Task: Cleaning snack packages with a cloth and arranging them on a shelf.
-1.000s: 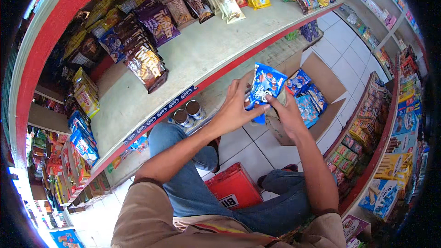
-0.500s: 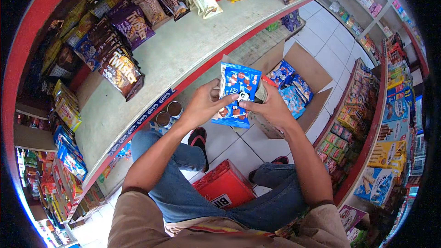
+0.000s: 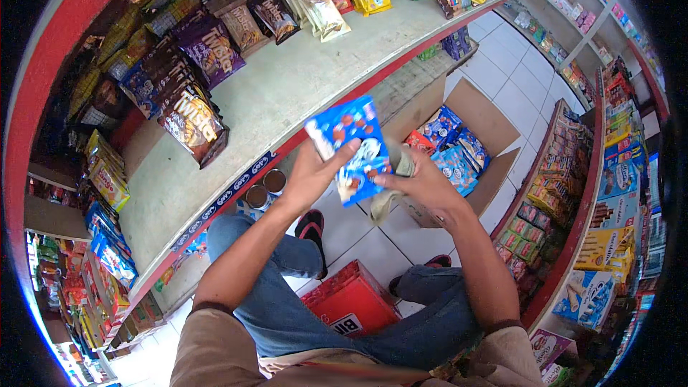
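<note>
My left hand (image 3: 313, 175) is closed on the left side of a blue snack packet (image 3: 358, 145) with a brown-and-white picture, its thumb across the front. The packet tilts in mid-air in front of the shelf edge and looks slightly blurred. My right hand (image 3: 428, 185) is closed on a greyish-green cloth (image 3: 383, 206), which hangs below and behind the packet's right edge. The right thumb lies close to that edge; whether it touches I cannot tell. Beyond my right hand, an open cardboard box (image 3: 497, 116) on the floor holds several blue packets (image 3: 454, 165) and a red one (image 3: 420, 142).
A pale shelf (image 3: 251, 93) with a red edge carries rows of snack packets (image 3: 208, 50). Two round tins (image 3: 256, 196) stand under its edge. Between my feet sits a red box (image 3: 351, 299) on the tiled floor. Another stocked rack (image 3: 534, 218) runs along the right.
The packet has moved slightly left and tilted, with my left hand on it. My right hand has drawn a little away from it, and more of the cloth shows.
</note>
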Demonstrator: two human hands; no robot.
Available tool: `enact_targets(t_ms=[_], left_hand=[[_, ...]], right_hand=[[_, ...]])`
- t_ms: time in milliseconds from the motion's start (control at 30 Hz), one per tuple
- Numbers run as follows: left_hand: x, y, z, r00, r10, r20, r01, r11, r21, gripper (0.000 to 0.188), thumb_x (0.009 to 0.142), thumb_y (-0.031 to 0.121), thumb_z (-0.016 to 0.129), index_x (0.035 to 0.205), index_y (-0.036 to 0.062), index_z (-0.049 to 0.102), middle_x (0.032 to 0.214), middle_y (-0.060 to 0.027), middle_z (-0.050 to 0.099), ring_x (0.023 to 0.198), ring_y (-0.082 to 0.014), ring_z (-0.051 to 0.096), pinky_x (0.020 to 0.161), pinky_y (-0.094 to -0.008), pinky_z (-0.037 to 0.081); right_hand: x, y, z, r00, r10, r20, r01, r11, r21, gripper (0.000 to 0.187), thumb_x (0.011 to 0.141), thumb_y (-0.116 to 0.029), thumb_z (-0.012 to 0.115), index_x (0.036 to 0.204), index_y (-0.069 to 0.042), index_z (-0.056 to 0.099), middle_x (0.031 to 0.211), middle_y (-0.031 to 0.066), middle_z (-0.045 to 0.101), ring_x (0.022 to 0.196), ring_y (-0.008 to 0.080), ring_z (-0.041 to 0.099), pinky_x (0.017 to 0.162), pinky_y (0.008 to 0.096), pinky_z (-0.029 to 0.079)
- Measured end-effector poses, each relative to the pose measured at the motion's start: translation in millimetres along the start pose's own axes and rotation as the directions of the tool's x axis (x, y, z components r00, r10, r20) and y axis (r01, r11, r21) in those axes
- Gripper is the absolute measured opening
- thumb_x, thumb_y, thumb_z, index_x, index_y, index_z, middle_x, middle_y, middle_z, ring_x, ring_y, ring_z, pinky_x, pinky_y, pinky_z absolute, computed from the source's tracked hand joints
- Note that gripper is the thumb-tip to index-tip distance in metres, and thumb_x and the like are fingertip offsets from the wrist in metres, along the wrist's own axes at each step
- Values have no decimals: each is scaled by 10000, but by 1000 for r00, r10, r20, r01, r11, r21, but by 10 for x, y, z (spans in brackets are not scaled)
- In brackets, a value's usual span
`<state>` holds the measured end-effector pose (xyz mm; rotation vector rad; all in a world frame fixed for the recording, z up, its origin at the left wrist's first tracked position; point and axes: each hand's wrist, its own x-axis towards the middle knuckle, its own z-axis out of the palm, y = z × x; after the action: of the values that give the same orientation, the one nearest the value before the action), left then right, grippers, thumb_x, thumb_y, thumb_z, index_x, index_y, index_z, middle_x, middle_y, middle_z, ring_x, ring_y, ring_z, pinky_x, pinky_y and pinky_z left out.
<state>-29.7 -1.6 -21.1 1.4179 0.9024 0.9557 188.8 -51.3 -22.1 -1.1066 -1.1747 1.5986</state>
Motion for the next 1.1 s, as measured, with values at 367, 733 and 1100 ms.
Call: enact_targets(t_ms=[367, 733, 1100], left_hand=[[57, 41, 49, 965, -261, 31, 202, 663, -721, 739, 1061, 584, 313, 1505, -2, 388, 1509, -186, 489, 1385, -310, 483, 1160, -467, 388], [106, -97, 31, 919, -386, 77, 312, 595, -741, 604, 1061, 530, 425, 1430, 56, 485, 1398, -109, 585, 1255, -258, 585, 1121, -441, 421], [-83, -43, 370, 885, -422, 198, 446, 648, -618, 655, 1070, 554, 328, 1592, 166, 248, 1622, -86, 302, 1478, -273, 345, 1218, -470, 306]], right_hand=[[47, 203, 102, 993, 113, -41, -108, 989, 100, 436, 993, -358, 669, 1286, -39, 631, 1106, 31, 702, 999, 109, 653, 897, 307, 528], [112, 52, 16, 705, -701, -110, 403, 524, -750, 545, 1020, -301, 557, 1530, -144, 448, 1539, 258, 422, 1400, 461, 426, 1139, 473, 385], [170, 192, 400, 819, -564, 108, 372, 378, -848, 584, 1021, -418, 517, 1572, -267, 395, 1646, 236, 219, 1497, 484, 225, 1185, 589, 247]])
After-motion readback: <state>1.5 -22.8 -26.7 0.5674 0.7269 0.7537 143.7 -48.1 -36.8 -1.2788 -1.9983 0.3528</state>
